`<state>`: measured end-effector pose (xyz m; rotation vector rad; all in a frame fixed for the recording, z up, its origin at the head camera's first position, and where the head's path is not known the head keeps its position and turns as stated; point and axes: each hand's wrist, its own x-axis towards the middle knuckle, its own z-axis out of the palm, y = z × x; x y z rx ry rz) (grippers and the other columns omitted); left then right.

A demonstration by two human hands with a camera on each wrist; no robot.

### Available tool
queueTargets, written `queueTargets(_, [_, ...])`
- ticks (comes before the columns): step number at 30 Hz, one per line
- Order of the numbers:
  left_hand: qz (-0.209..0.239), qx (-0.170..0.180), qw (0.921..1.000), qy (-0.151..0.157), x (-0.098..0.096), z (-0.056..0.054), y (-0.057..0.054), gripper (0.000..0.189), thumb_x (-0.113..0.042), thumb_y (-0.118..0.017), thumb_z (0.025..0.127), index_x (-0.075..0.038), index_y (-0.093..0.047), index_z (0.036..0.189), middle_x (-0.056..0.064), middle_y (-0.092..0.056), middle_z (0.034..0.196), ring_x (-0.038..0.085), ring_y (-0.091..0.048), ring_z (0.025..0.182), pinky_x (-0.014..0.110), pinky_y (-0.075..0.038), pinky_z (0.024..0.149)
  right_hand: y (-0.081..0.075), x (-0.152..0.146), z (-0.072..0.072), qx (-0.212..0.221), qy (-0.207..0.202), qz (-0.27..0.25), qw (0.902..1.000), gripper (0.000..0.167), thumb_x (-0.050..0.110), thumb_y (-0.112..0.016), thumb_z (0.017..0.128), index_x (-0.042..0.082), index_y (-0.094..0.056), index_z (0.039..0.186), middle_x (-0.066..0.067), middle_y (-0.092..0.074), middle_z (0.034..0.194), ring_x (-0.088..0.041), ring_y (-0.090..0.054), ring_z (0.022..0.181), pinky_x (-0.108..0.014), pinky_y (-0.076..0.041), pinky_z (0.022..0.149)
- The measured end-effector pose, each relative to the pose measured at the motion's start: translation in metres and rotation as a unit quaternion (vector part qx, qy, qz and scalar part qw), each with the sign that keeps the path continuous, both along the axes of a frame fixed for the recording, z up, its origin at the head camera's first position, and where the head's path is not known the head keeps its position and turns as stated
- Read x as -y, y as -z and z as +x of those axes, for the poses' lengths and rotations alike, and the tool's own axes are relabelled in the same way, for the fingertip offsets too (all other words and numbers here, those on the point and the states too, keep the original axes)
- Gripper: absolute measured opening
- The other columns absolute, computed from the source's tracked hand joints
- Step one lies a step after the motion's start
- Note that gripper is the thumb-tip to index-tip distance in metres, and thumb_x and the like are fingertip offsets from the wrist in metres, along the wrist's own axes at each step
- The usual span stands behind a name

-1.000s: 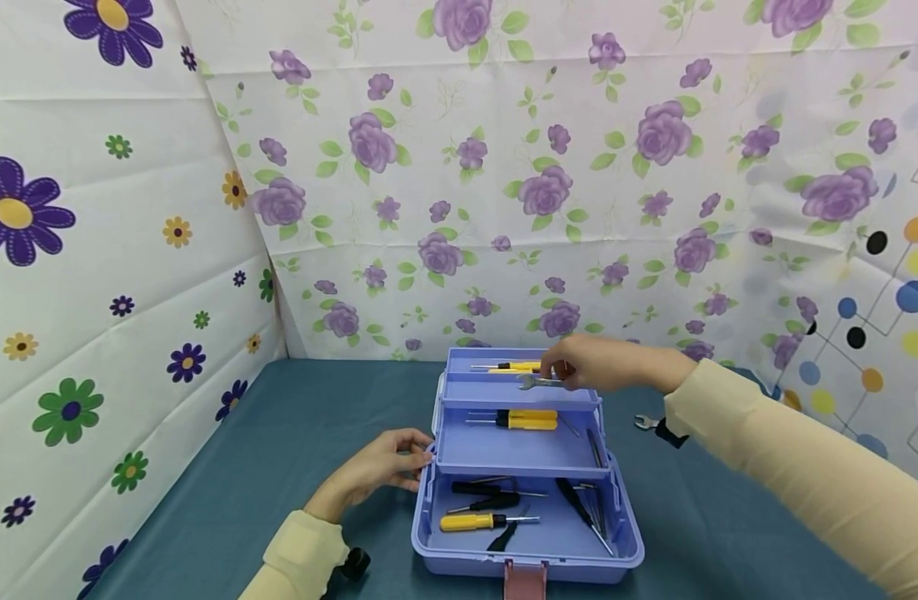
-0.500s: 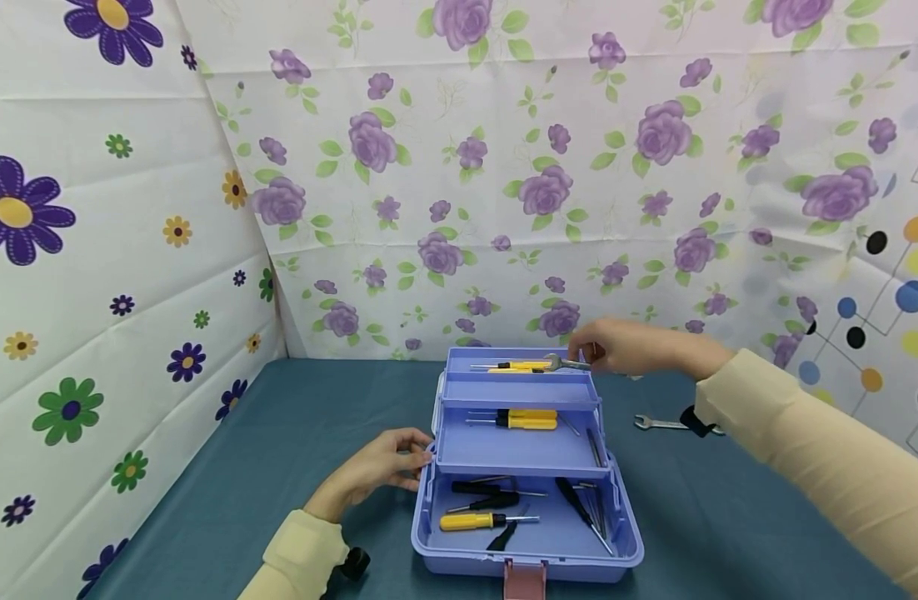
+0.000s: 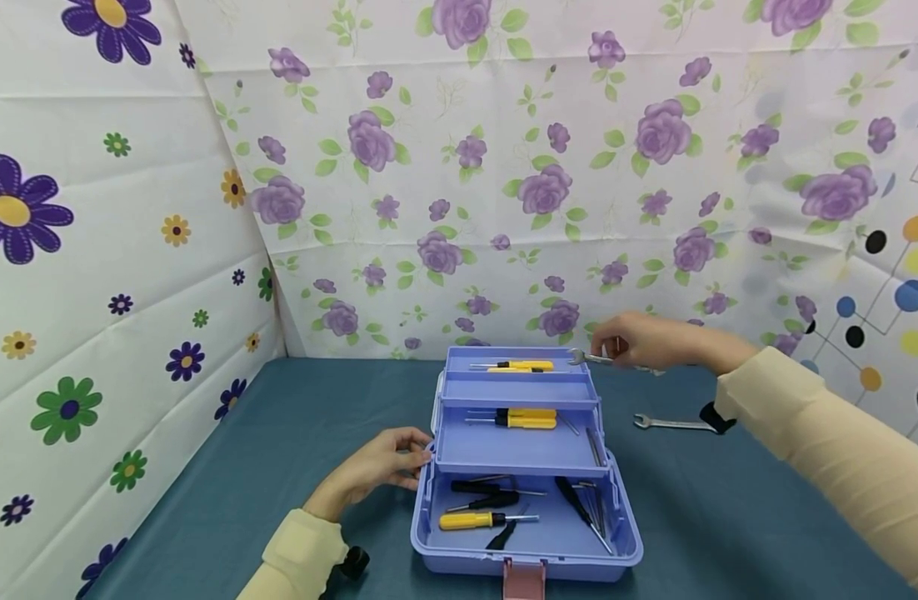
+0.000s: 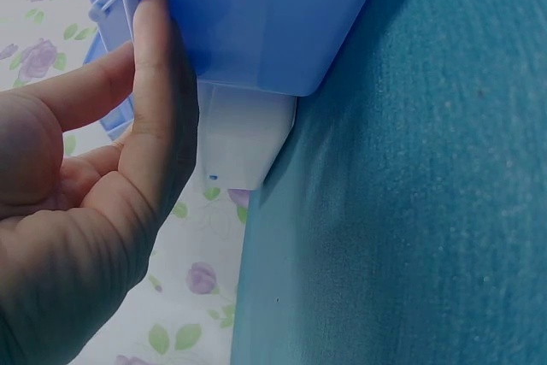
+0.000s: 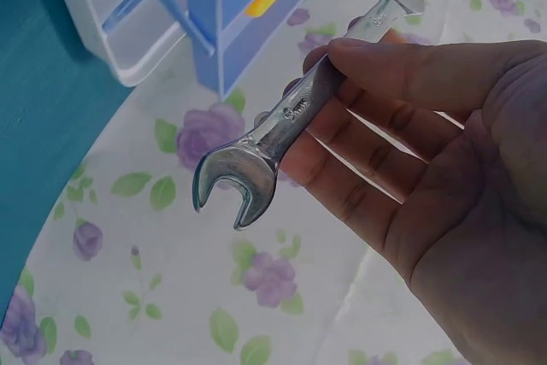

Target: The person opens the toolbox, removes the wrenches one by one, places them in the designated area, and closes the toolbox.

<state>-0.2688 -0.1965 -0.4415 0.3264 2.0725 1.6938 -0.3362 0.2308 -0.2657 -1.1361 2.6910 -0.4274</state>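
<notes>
My right hand (image 3: 642,340) pinches a silver double open-end wrench (image 5: 295,108) between thumb and fingers, at the top right corner of the open toolbox (image 3: 526,567). In the right wrist view both wrench ends stick out past the fingers, and small lettering shows on the shaft. My left hand (image 3: 384,462) rests against the toolbox's left side; in the left wrist view its thumb (image 4: 154,66) lies straight along the blue wall. Yellow screwdrivers (image 3: 530,422) lie in the two upper trays. The bottom compartment has a yellow screwdriver (image 3: 466,521) and several black-handled tools (image 3: 496,501).
Another open-end wrench (image 3: 672,424) lies on the green-blue tablecloth (image 3: 316,392) right of the toolbox, partly behind the right wrist's black camera strap (image 3: 717,418). A flowered cloth wall (image 3: 429,208) rises behind the table. The toolbox's pink latch (image 3: 524,581) hangs at the front.
My right hand has moved right with the wrench, from over the upper trays to the toolbox's top right corner. More of the wrench on the table shows. My left hand stays put.
</notes>
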Motion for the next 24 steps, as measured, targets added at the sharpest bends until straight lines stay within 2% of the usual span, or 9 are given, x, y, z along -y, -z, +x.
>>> queueTargets(13, [0.002,0.001,1.0000,0.002,0.000,0.000,0.000,0.034,-0.016,-0.063,0.106,0.006,-0.058,0.132,0.013,-0.060,0.104,0.019,-0.066,0.088,0.036,-0.063,0.078,0.009,-0.027,-0.010,0.008,0.006,0.011,0.9999,0.024,-0.011,-0.067,0.091,0.008,-0.073,0.106,-0.002,-0.063,0.086,-0.015,-0.053,0.076,-0.031,-0.051,0.068])
queueTargets(18, [0.003,0.000,1.0000,0.004,0.001,0.000,-0.001,0.035,-0.017,-0.064,0.106,0.006,-0.058,0.132,0.014,-0.061,0.106,0.020,-0.065,0.089,0.037,-0.063,0.079,0.010,-0.035,-0.011,0.030,0.008,0.008,0.9995,0.025,-0.012,-0.066,0.090,0.008,-0.071,0.103,-0.003,-0.062,0.085,-0.017,-0.053,0.076,-0.029,-0.050,0.067])
queueTargets(24, [0.005,0.003,1.0000,0.005,0.000,0.000,0.000,0.035,-0.017,-0.063,0.106,0.006,-0.058,0.132,0.014,-0.061,0.106,0.020,-0.065,0.089,0.037,-0.063,0.080,0.010,-0.046,-0.015,0.057,-0.009,0.003,0.9983,0.027,-0.014,-0.065,0.090,0.010,-0.070,0.099,-0.003,-0.061,0.083,-0.016,-0.053,0.072,-0.027,-0.048,0.064])
